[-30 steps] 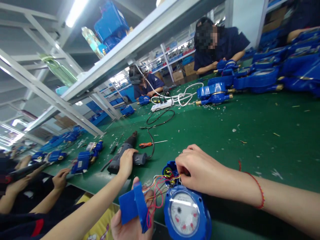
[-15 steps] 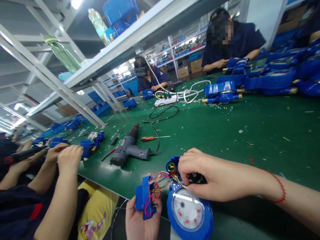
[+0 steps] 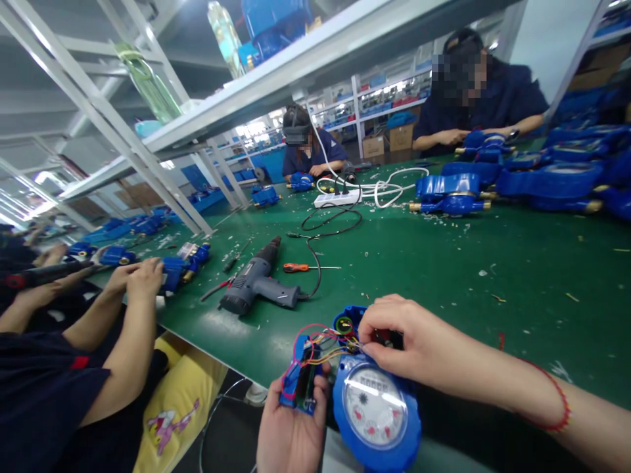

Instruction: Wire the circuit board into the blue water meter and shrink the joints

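Observation:
A blue water meter (image 3: 377, 410) with a white dial lies at the near edge of the green table (image 3: 444, 263). My left hand (image 3: 290, 430) is closed around a small blue module (image 3: 302, 378) joined to the meter by red, yellow and blue wires (image 3: 320, 345). My right hand (image 3: 407, 338) rests on the meter's top compartment, fingers pinched around a small dark part among the wires.
A grey electric screwdriver (image 3: 259, 286) and an orange-handled screwdriver (image 3: 305, 267) lie just beyond the meter. A co-worker's hands (image 3: 135, 279) work on a blue meter at left. Blue meters (image 3: 517, 177) pile at the far right; a white power strip (image 3: 338, 197) lies behind. Other people sit opposite.
The co-worker's hand let go of the grey electric screwdriver and went back to the left. My left hand turned the blue module and brought it closer to the meter.

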Demonstrator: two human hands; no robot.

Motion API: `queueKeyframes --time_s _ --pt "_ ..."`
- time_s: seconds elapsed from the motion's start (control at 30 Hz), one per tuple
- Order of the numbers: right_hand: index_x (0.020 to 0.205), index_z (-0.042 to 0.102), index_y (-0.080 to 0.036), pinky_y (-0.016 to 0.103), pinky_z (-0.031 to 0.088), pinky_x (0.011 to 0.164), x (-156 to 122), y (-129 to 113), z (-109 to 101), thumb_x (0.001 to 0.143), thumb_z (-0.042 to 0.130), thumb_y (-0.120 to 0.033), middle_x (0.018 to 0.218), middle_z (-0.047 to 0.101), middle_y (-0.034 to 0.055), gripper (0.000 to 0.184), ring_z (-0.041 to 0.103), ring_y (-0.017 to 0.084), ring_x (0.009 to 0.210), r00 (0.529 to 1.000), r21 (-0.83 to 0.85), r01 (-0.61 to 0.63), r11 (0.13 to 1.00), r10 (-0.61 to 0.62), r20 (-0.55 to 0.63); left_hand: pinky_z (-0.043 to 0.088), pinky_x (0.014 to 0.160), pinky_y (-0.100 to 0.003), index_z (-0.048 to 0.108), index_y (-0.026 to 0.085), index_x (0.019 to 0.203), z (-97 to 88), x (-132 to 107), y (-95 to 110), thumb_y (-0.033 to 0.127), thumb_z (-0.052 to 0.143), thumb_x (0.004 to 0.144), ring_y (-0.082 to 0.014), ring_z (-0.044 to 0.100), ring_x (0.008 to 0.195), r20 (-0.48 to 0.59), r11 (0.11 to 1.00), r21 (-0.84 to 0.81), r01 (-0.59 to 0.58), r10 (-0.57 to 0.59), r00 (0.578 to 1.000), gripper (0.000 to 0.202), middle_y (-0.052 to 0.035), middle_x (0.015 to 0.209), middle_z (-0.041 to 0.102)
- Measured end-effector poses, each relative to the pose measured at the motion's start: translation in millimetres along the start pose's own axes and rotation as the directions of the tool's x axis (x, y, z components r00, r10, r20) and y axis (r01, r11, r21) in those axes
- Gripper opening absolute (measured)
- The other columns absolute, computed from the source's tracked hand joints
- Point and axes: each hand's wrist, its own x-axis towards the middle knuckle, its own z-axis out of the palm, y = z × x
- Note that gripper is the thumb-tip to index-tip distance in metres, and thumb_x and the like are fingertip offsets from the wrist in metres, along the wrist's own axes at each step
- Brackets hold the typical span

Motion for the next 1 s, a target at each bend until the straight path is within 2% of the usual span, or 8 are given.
queueKeyframes --time_s 0.07,0.13,0.3,0.57,0.8,1.0 --pt "0.072 0.057 -0.016 0.024 0.035 0.073 0.4 1.7 -7.9 0.082 0.055 -0.011 0.074 0.058 -0.0021 0.012 0.05 0.01 0.073 0.997 0.006 0.067 0.998 -0.067 0.038 0.049 0.092 -0.014 0.068 0.004 0.114 1.6 -0.6 -0.4 0.018 0.05 0.091 -0.0123 0.07 0.098 0.017 0.998 -0.046 0.038 -0.038 0.999 0.033 -0.0164 0.114 0.071" --pt "0.073 0.056 -0.016 0.023 0.035 0.073 0.2 4.4 -17.1 0.084 0.055 -0.012 0.077 0.057 -0.002 0.012 0.05 0.01 0.074 0.99 0.011 0.11 0.994 -0.11 0.083 0.048 0.091 -0.013 0.067 0.001 0.114 3.4 -1.5 -1.2 0.019 0.043 0.094 -0.0109 0.07 0.097 -0.016 0.993 -0.093 0.069 -0.071 0.997 0.036 -0.0164 0.112 0.072" --pt "0.077 0.055 -0.016 0.021 0.038 0.068 1.3 13.4 -30.1 0.087 0.053 -0.014 0.08 0.056 -0.0012 0.011 0.049 0.01 0.073 0.993 0.048 0.024 0.999 -0.029 0.111 0.05 0.085 -0.01 0.068 -0.004 0.107 12.0 -4.7 -0.6 0.025 0.02 0.102 -0.009 0.072 0.088 -0.158 0.968 -0.214 0.131 -0.167 0.973 0.057 -0.0177 0.102 0.074" --pt "0.077 0.057 -0.015 0.023 0.04 0.069 7.7 16.7 -25.3 0.087 0.054 -0.02 0.08 0.058 0.0004 0.012 0.051 0.011 0.074 0.995 0.138 -0.086 0.987 0.077 0.069 0.053 0.081 -0.011 0.071 -0.002 0.102 8.3 -3.6 -0.1 0.029 0.028 0.102 -0.0113 0.073 0.085 -0.157 0.949 -0.27 0.163 -0.211 0.965 0.053 -0.0202 0.099 0.074" --pt "0.077 0.061 -0.014 0.024 0.041 0.069 8.8 17.5 -20.3 0.085 0.057 -0.021 0.078 0.061 0.0005 0.012 0.053 0.011 0.072 0.991 0.172 -0.131 0.976 0.127 0.03 0.055 0.073 -0.012 0.071 -0.001 0.099 24.6 -6.4 -1.0 0.039 0.014 0.102 -0.0094 0.072 0.074 -0.31 0.949 -0.294 0.118 -0.211 0.927 0.069 -0.0201 0.091 0.074" --pt "0.079 0.063 -0.014 0.025 0.042 0.069 7.4 15.2 -20.0 0.085 0.057 -0.024 0.079 0.063 0.0014 0.013 0.055 0.013 0.073 0.99 0.166 -0.141 0.976 0.136 0.039 0.056 0.069 -0.013 0.069 -0.004 0.095 33.1 -8.5 -0.4 0.039 0.015 0.102 -0.0104 0.072 0.069 -0.371 0.937 -0.33 0.116 -0.242 0.897 0.07 -0.0221 0.088 0.073"
